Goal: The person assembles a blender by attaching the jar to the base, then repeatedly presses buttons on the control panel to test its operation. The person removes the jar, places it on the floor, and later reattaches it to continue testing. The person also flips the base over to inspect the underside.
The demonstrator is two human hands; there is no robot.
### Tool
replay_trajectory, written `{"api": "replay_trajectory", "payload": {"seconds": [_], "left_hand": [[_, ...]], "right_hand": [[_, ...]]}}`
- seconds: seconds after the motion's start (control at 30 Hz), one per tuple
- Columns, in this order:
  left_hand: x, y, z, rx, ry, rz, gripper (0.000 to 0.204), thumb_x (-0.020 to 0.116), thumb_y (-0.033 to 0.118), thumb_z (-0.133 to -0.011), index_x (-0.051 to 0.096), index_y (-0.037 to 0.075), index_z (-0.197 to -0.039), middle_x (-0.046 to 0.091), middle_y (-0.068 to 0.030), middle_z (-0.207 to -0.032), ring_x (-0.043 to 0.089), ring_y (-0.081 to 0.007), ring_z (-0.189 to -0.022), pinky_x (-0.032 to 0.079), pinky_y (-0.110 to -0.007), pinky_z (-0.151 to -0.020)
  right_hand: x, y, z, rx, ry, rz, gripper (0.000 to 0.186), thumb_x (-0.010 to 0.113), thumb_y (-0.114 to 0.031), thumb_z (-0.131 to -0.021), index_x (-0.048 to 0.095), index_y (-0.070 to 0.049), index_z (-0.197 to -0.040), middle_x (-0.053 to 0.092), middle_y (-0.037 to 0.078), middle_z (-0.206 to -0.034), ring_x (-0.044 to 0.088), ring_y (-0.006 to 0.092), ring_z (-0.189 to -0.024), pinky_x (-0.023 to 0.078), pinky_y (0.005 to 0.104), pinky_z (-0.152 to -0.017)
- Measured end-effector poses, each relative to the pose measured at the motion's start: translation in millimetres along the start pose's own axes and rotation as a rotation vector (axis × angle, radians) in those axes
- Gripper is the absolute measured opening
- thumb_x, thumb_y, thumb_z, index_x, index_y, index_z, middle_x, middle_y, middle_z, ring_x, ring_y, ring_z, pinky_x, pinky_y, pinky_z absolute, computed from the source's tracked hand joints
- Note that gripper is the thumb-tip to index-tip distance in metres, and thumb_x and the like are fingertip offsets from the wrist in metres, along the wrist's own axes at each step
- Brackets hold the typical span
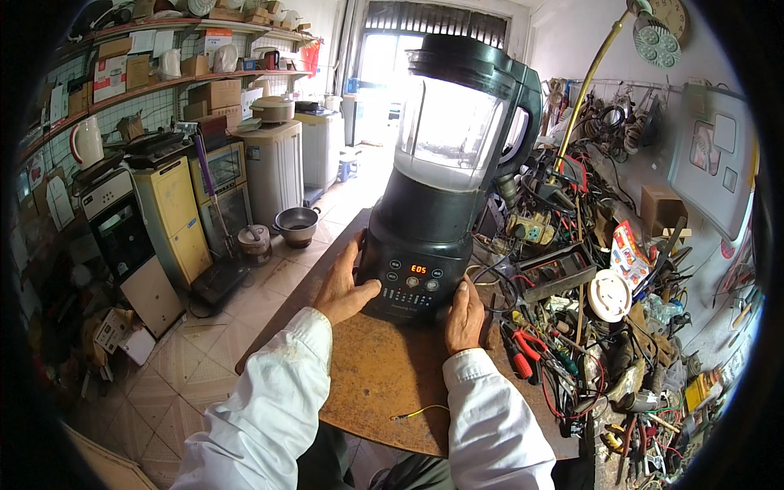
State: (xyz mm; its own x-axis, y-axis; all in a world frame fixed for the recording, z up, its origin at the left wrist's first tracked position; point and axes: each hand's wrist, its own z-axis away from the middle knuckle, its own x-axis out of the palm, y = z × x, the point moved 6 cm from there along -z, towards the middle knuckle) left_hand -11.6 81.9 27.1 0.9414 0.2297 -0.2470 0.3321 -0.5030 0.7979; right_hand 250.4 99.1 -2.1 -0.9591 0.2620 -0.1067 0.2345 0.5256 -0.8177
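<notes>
Mostly smooth black, clear-jugged blender [433, 196]

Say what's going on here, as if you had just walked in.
Someone in white sleeves has a black blender between both hands on a worn table. The left hand is on one side of its base, thumb at the front panel; the right hand is at the other side. The display glows orange, and the jug is seated with its lid on. A wire lies nearer the person, and tools and cables crowd the right.
</notes>
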Motion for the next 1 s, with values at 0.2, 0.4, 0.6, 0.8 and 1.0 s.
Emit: {"api": "replay_trajectory", "payload": {"seconds": [0.2,0.4,0.6,0.8,1.0], "left_hand": [[0.1,3.8,-0.1,-0.007,-0.008,-0.013,0.099,0.072,0.013,-0.079,0.028,0.006,-0.167,0.049,-0.0256,-0.159,0.049,-0.0381,-0.148,0.041,-0.045,-0.123],[-0.5,8.0,0.5,0.013,-0.013,0.002,0.099,0.072,0.013,-0.079,0.028,0.005,-0.167,0.049,-0.0261,-0.158,0.048,-0.0384,-0.149,0.040,-0.046,-0.123],[0.3,5.1,0.6,-0.008,-0.011,0.019,0.099,0.072,0.013,-0.078,0.028,0.004,-0.167,0.049,-0.0254,-0.159,0.049,-0.0378,-0.148,0.040,-0.045,-0.123],[0.4,8.8,1.3,-0.018,-0.004,0.002,0.098,0.072,0.013,-0.078,0.029,0.004,-0.167,0.050,-0.0252,-0.159,0.050,-0.0370,-0.148,0.041,-0.044,-0.122],[0.1,6.6,0.6,0.001,0.001,0.019,0.098,0.072,0.013,-0.078,0.030,0.004,-0.166,0.050,-0.0251,-0.158,0.049,-0.0370,-0.148,0.042,-0.044,-0.122]], "right_hand": [[-0.3,2.9,-0.3,0.011,0.006,-0.001,0.054,0.044,-0.035,-0.114,0.062,0.008,-0.142,0.070,0.028,-0.134,0.067,0.0365,-0.127,0.049,0.0411,-0.110],[-0.2,0.4,0.4,-0.026,0.022,0.000,0.053,0.044,-0.033,-0.114,0.062,0.008,-0.142,0.071,0.028,-0.133,0.068,0.0359,-0.127,0.049,0.0411,-0.109],[-0.6,-4.5,1.7,-0.022,0.018,-0.004,0.053,0.044,-0.034,-0.114,0.061,0.007,-0.143,0.071,0.027,-0.133,0.068,0.0354,-0.127,0.049,0.0409,-0.109],[-0.8,1.3,0.1,-0.021,0.013,-0.012,0.055,0.044,-0.037,-0.114,0.061,0.006,-0.143,0.071,0.027,-0.133,0.068,0.0350,-0.127,0.049,0.0409,-0.109],[-0.2,-2.8,0.6,0.011,-0.004,-0.015,0.055,0.044,-0.037,-0.114,0.062,0.005,-0.143,0.071,0.027,-0.133,0.068,0.0350,-0.127,0.049,0.0409,-0.109]]}}
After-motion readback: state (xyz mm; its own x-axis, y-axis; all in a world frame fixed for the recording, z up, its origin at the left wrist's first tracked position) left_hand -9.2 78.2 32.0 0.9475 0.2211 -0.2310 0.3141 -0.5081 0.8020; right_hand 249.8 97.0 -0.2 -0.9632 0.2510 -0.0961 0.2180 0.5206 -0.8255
